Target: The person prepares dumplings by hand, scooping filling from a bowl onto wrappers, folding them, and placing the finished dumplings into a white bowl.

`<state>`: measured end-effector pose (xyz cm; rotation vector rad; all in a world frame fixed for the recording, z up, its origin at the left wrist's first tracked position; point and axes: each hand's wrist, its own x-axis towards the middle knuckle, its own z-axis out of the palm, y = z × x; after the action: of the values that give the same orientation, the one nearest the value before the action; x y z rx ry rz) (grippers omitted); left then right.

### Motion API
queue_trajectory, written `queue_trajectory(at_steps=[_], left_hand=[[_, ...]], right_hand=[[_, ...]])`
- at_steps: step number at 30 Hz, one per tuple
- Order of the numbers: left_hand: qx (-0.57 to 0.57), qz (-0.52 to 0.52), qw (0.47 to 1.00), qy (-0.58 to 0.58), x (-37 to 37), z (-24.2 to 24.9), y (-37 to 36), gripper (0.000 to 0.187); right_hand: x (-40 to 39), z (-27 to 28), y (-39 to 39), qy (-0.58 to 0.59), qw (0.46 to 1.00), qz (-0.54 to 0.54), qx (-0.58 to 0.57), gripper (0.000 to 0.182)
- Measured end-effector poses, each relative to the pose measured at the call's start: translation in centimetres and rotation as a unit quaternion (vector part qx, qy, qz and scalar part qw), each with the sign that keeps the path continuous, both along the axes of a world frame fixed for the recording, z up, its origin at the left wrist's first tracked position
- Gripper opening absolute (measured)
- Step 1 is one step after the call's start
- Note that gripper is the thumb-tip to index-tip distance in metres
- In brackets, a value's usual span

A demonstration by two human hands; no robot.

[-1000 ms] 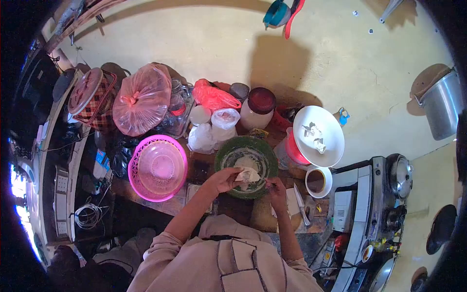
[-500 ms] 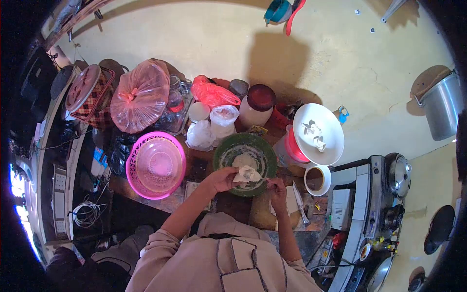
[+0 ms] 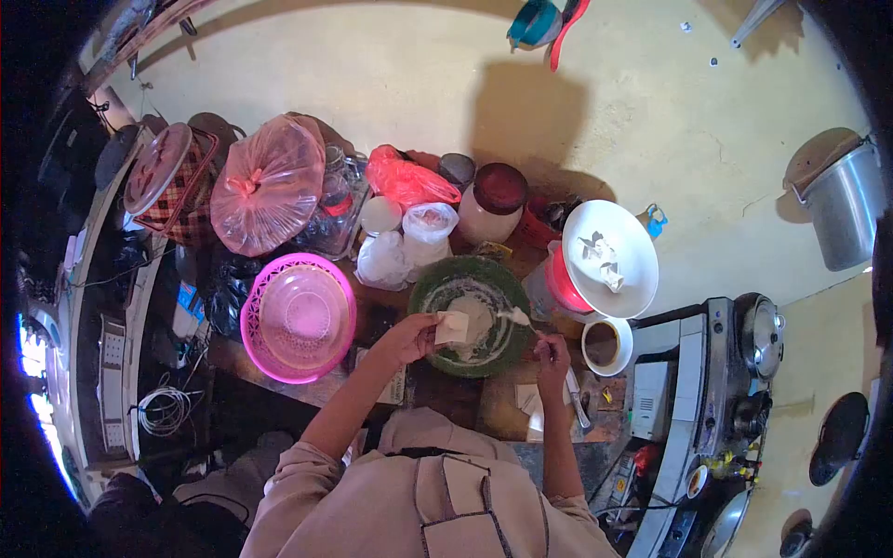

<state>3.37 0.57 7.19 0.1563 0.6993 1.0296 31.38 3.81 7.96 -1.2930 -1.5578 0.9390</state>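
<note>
My left hand (image 3: 415, 337) pinches a pale square wrapper (image 3: 452, 327) over the left part of a green bowl (image 3: 513, 290). A small pale lump lies on the wrapper. In my right hand (image 3: 551, 352) is a utensil (image 3: 526, 321), its head coated with white paste, at the bowl's right side. White dough or paste (image 3: 476, 316) lies inside the bowl. Below my right hand, more pale wrappers (image 3: 528, 400) rest on a board, beside a knife (image 3: 577, 400).
A pink basket (image 3: 251, 321) stands left. Behind the bowl are plastic bags (image 3: 381, 260) and a red-lidded jar (image 3: 488, 228). To the right are a white plate (image 3: 642, 279) with folded pieces, a cup of brown liquid (image 3: 601, 343) and a stove (image 3: 716, 372).
My left hand has shifted slightly left and down, its wrapper now flatter and more square. My right hand has moved right, lifting the utensil away from the wrapper.
</note>
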Motion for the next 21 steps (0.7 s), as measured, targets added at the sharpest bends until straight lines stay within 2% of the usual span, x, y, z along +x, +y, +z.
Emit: queue_trajectory(at_steps=[1,3,4,7,10,13,16,21], left_hand=[[0.012,0.01,1.0,-0.003,-0.3,-0.1,-0.2,0.029],[0.037,0.045,0.998,0.003,-0.4,0.0,-0.5,0.029],[0.051,0.069,0.996,0.012,0.0,0.1,-0.5,0.029],[0.074,0.104,0.991,0.027,0.9,-0.3,-0.8,0.031],[0.092,0.107,0.99,0.025,1.7,-0.7,-1.2,0.032],[0.087,0.052,0.995,0.019,1.3,0.5,-1.5,0.032],[0.093,-0.017,0.995,0.008,1.1,1.7,-1.7,0.032],[0.095,-0.062,0.993,0.022,0.6,3.5,-1.4,0.031]], right_hand=[[-0.3,0.4,0.2,-0.005,0.999,-0.027,-0.019,0.01],[-1.0,2.3,0.1,-0.191,0.981,0.024,-0.028,0.01],[-1.4,2.9,0.1,-0.281,0.958,0.048,-0.033,0.01],[-3.3,1.5,0.0,-0.434,0.891,0.117,-0.068,0.014],[-5.3,1.9,-0.6,-0.548,0.822,0.085,0.132,0.017],[-7.0,5.1,-0.1,-0.32,0.912,0.083,0.242,0.013],[-6.8,4.7,-0.6,-0.208,0.906,0.126,0.347,0.027],[-6.6,5.8,-1.3,-0.195,0.876,0.173,0.406,0.023]])
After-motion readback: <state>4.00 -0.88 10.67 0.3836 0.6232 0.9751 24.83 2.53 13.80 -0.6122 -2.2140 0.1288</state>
